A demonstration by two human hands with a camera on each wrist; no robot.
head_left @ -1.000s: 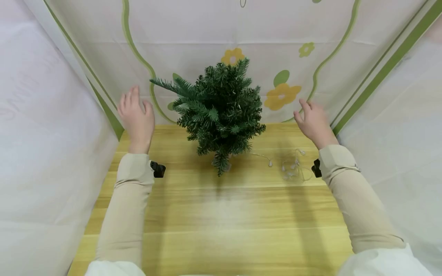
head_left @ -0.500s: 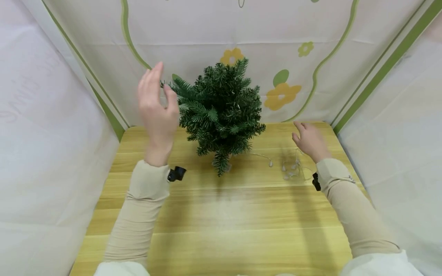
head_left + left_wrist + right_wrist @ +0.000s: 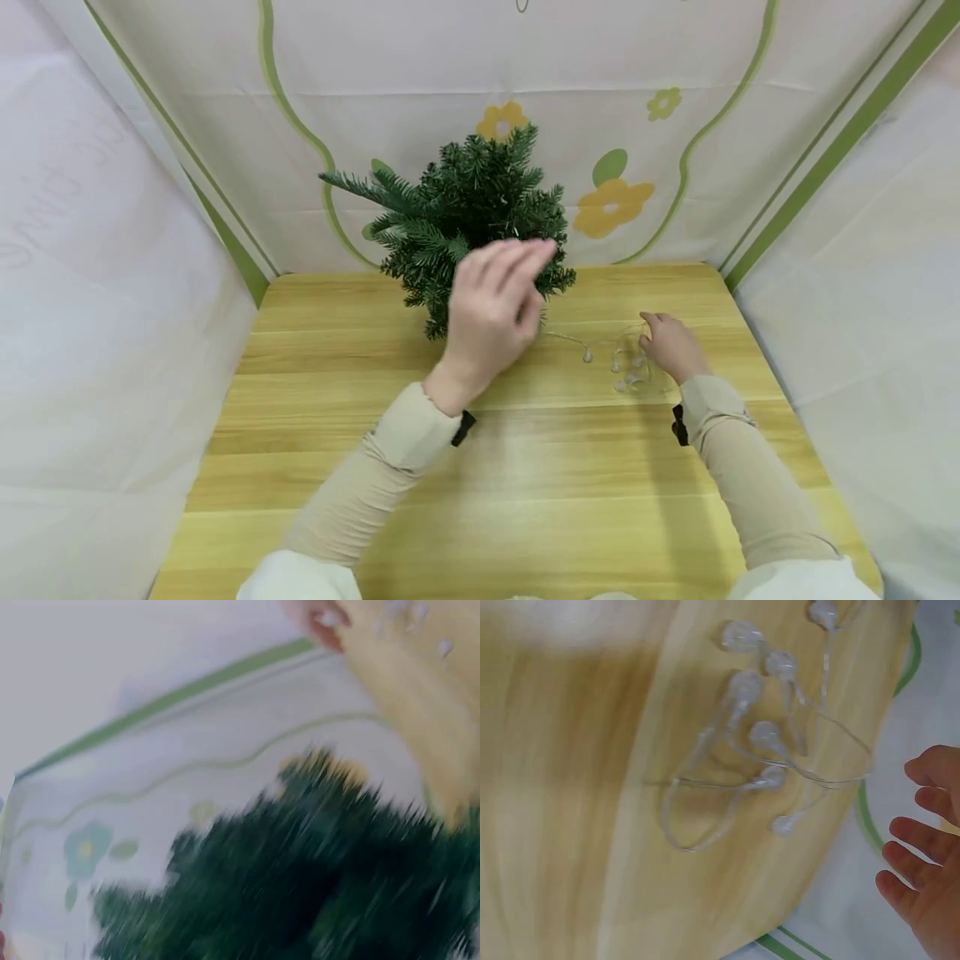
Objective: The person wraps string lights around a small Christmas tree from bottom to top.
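Observation:
A small green artificial Christmas tree [image 3: 435, 242] stands at the back of the table. Raised in front of its right half is my left hand [image 3: 491, 312], blurred, with its fingers loosely extended and holding nothing. Dark branches of the tree [image 3: 300, 885] fill the lower part of the left wrist view. My right hand [image 3: 671, 346] is just above a string of fairy lights [image 3: 618, 385] at the right. In the right wrist view, the fingers of my right hand [image 3: 930, 862] are spread and apart from the clear bulbs [image 3: 765, 735] and thin wire.
The wooden table [image 3: 525, 500] has light, striped boards. A white cloth wall with printed flowers [image 3: 611, 208] rises behind it. White cloth [image 3: 112, 333] hangs along the left, and more cloth [image 3: 862, 333] along the right.
My left hand has swept from the tree's left side rightward and toward me, across its front. My right hand has come down from the back wall toward the fairy lights.

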